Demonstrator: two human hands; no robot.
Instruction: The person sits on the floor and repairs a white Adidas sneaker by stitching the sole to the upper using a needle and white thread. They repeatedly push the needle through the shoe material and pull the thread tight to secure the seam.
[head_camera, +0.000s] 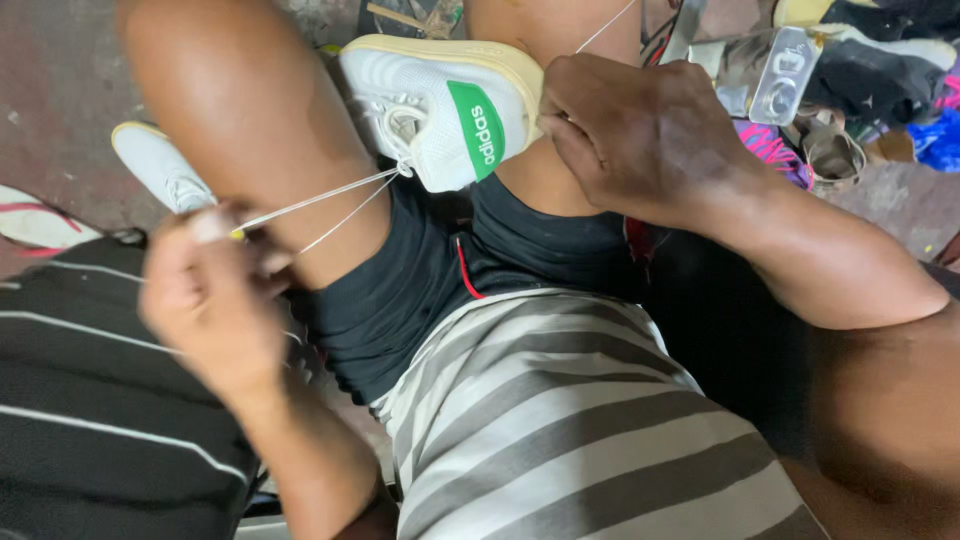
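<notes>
A white sneaker (440, 105) with a green heel patch and cream sole is clamped between my knees at the top centre. My right hand (640, 130) grips its heel edge, where a white thread runs up and away. My left hand (215, 300), blurred, sits at the lower left, fingers pinched on a taut white thread (320, 205) that stretches in two strands from the sneaker's side across my left thigh. A small tool or needle in the left hand cannot be made out.
A second white shoe (160, 165) lies on the reddish floor at the left. Black striped fabric (90, 400) covers the lower left. Several other shoes and a clear plastic item (785, 75) are piled at the top right.
</notes>
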